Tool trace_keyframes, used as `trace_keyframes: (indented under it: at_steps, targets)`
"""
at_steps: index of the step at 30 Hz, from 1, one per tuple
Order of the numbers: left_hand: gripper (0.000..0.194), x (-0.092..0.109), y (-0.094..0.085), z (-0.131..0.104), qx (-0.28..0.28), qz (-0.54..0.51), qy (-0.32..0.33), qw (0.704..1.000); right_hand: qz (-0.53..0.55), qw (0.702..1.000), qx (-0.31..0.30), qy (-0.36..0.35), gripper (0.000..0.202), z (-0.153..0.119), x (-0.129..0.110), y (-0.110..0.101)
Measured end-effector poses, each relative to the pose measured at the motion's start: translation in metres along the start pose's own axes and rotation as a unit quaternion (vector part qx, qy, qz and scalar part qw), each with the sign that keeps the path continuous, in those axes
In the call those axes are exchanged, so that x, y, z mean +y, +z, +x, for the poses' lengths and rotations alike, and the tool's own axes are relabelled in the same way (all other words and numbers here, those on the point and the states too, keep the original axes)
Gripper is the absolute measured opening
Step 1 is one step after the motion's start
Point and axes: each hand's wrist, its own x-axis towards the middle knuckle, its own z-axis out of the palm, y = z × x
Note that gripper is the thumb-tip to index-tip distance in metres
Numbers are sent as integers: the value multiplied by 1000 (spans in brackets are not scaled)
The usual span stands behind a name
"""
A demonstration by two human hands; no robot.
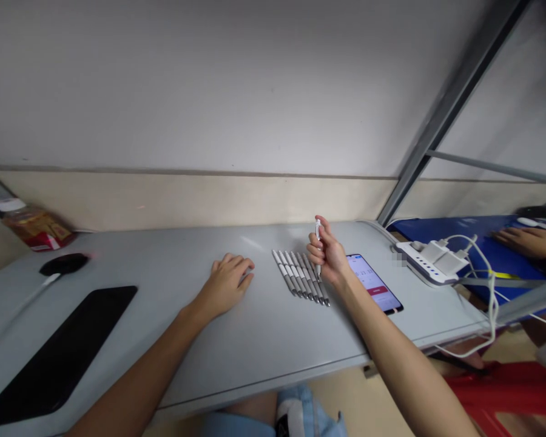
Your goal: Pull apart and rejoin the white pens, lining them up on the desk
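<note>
While our right hand point(326, 258) pinches one slim white-and-silver pen point(318, 233) upright, its grip is closed.
Our left hand point(227, 280) rests curled, empty, on the grey counter point(264, 328); we risk scattering the pen row point(300, 282) just beside it if our wrist drops.

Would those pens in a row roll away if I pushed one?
Probably: the pens look round and slim, so one might roll sideways on the smooth grey table. They look stiff and light; the right hand holds one upright easily.

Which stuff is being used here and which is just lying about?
In use:
right hand holding a pen upright
row of pens
left hand, flat on the table

Lying about:
phone
power strip
black pad
snack packet
</note>
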Motion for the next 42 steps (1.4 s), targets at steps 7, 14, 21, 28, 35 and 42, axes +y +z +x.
trace_keyframes:
  at_steps: [7,14,21,28,35,42]
  targets:
    - [18,0,-1,0,-2,-7,-1,1000,-25,999,40,-13,35,1,-6,-3]
    - [17,0,0,0,-6,-10,-3,1000,-236,963,129,31,40,4,-2,-11]
    - [19,1,-2,-2,-8,-12,4,1000,-471,855,215,0,27,10,2,-37]
    - [19,-1,1,-1,-10,-15,4,1000,-740,633,217,63,19,9,-4,-43]
    - [20,-2,0,-2,-20,-10,3,1000,-777,594,178,105,30,6,1,-37]
    - [20,0,-1,-2,-27,-8,2,1000,-785,585,173,110,25,8,2,-38]
